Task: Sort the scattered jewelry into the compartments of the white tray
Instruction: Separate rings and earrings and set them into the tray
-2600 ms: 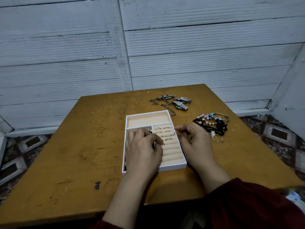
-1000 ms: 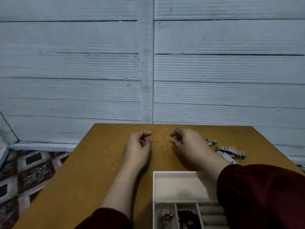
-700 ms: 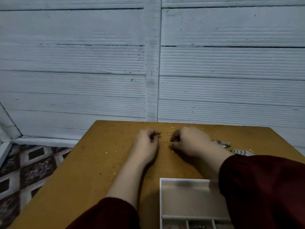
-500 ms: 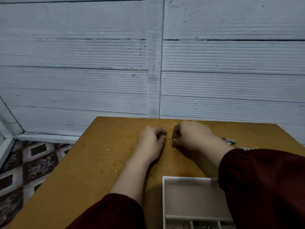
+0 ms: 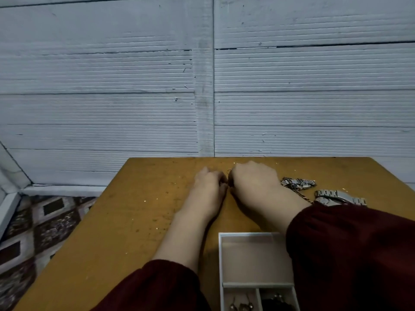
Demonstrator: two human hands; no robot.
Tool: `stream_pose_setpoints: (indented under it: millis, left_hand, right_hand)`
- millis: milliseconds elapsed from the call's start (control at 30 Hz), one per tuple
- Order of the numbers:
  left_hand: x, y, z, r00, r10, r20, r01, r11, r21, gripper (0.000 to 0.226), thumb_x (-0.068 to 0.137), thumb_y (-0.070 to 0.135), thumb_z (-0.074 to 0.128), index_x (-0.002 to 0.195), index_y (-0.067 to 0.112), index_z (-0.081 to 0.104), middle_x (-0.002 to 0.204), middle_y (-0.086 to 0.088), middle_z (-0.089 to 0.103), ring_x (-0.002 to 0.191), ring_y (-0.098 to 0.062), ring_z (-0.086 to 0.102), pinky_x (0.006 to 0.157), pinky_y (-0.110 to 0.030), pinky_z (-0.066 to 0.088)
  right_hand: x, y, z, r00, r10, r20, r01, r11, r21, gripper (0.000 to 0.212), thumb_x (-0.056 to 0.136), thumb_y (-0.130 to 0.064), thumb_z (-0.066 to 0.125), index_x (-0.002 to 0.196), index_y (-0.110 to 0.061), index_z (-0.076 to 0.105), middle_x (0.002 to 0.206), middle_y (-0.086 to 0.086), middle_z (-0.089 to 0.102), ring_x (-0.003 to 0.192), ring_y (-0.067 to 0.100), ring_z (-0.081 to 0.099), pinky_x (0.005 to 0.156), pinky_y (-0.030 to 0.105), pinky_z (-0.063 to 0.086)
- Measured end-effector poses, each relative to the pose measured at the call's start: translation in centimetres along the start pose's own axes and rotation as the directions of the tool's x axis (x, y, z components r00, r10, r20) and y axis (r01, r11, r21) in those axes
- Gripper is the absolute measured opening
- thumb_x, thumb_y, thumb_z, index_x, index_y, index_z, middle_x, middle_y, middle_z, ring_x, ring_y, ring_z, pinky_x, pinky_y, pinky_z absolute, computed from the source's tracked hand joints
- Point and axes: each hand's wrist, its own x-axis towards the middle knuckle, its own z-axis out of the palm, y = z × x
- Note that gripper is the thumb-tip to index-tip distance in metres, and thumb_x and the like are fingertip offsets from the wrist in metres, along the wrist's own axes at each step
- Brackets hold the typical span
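Observation:
Both hands rest knuckles-up at the far middle of the wooden table (image 5: 134, 221), fingers curled and almost touching. My left hand (image 5: 207, 185) is closed; what its fingertips hold is hidden. My right hand (image 5: 252, 179) pinches a small gold ring (image 5: 228, 171) that shows at its fingertips. The white tray (image 5: 221, 265) lies near me at the bottom; its big far compartment holds nothing, the small left compartment holds earrings (image 5: 241, 305), and dark jewelry (image 5: 275, 303) fills the one beside it. My right sleeve hides the tray's right side.
Silver watches (image 5: 339, 196) and a chain bracelet (image 5: 297, 183) lie to the right of my right hand. Small glittering specks dot the tabletop. A white planked wall runs just behind the table's far edge. Patterned floor shows at the left.
My hands left the tray and reached to the far rings. Over the last second they drew together and closed, and the loose rings between them are no longer seen on the table.

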Motion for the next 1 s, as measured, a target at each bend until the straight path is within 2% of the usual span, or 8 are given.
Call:
stream_pose_setpoints:
  millis: [167,333,433,500,633,733,933,1000]
  left_hand:
    - [-0.1,0.5,-0.1,0.999,-0.039,-0.003,0.039,0.999,-0.021,0.018,0.086,0.017,0.058,0.102,0.011,0.062,0.107,-0.012,0.053,0.106,-0.029,0.048,0.088,-0.03,0.035]
    - [-0.2,-0.1,-0.2,0.999,0.031,-0.034,-0.036,0.99,-0.138,0.013,0.082,0.011,0.062,0.087,0.019,0.054,0.088,0.002,0.051,0.088,-0.02,0.05,0.072,-0.024,0.033]
    - [-0.3,-0.7,-0.3,0.997,0.056,-0.048,-0.062,0.988,-0.144,0.015,0.083,0.012,0.064,0.084,0.023,0.055,0.087,0.004,0.056,0.083,-0.014,0.05,0.07,-0.023,0.035]
    - [-0.4,-0.8,-0.3,0.996,0.072,-0.059,-0.08,0.988,-0.13,0.012,0.084,0.012,0.063,0.089,0.023,0.059,0.091,0.004,0.058,0.087,-0.015,0.052,0.073,-0.025,0.039]
    - [-0.4,-0.5,0.0,0.996,0.082,-0.015,-0.083,0.996,-0.021,0.027,0.091,0.015,0.056,0.116,0.02,0.065,0.112,-0.006,0.054,0.107,-0.024,0.049,0.092,-0.032,0.04]
    - [-0.5,-0.2,0.2,0.999,0.054,-0.006,-0.053,0.998,0.02,0.027,0.094,0.017,0.052,0.116,0.023,0.066,0.115,-0.009,0.05,0.112,-0.027,0.045,0.094,-0.031,0.036]
    - [-0.8,-0.1,0.2,0.995,0.061,-0.08,-0.064,0.997,-0.038,0.011,0.088,0.014,0.058,0.098,0.013,0.062,0.101,-0.006,0.057,0.102,-0.025,0.051,0.081,-0.026,0.032]
    - [-1.0,-0.1,0.1,0.991,0.087,-0.103,-0.093,0.994,-0.051,0.008,0.088,0.013,0.06,0.095,0.013,0.063,0.097,-0.003,0.06,0.097,-0.021,0.052,0.076,-0.022,0.031]
  right_hand:
    - [0.4,0.3,0.8,0.999,0.034,0.031,-0.037,0.992,0.122,0.023,0.088,-0.013,0.055,0.108,-0.013,0.065,0.109,0.014,0.063,0.103,0.033,0.06,0.072,0.029,0.041]
    - [0.7,0.7,1.1,0.998,0.053,0.03,-0.057,0.98,0.188,0.025,0.086,-0.014,0.06,0.111,-0.012,0.065,0.109,0.015,0.063,0.105,0.033,0.059,0.079,0.03,0.047]
    - [0.5,0.7,1.3,0.999,0.053,-0.002,-0.051,0.98,0.194,0.023,0.087,-0.015,0.061,0.109,-0.012,0.065,0.108,0.013,0.063,0.105,0.032,0.059,0.08,0.031,0.049]
    - [0.3,0.7,1.4,0.999,0.039,-0.034,-0.032,0.982,0.186,0.022,0.087,-0.015,0.06,0.108,-0.013,0.066,0.108,0.013,0.064,0.104,0.032,0.059,0.082,0.032,0.049]
    - [-0.1,0.9,1.2,0.998,0.051,-0.033,-0.043,0.976,0.213,0.021,0.086,-0.013,0.062,0.106,-0.013,0.068,0.105,0.014,0.065,0.101,0.033,0.061,0.079,0.031,0.05]
    - [-0.5,1.4,1.0,0.996,0.079,-0.04,-0.066,0.962,0.263,0.019,0.085,-0.012,0.062,0.102,-0.015,0.07,0.103,0.014,0.067,0.098,0.032,0.061,0.074,0.028,0.046]
    - [-2.0,2.2,0.3,0.99,0.124,-0.073,-0.08,0.898,0.433,0.016,0.086,-0.021,0.066,0.1,-0.02,0.074,0.106,0.004,0.07,0.103,0.022,0.06,0.084,0.023,0.044]
    - [-2.7,2.3,0.0,0.987,0.139,-0.084,-0.083,0.876,0.476,0.015,0.085,-0.021,0.067,0.098,-0.02,0.075,0.103,0.001,0.071,0.101,0.018,0.061,0.081,0.019,0.041]
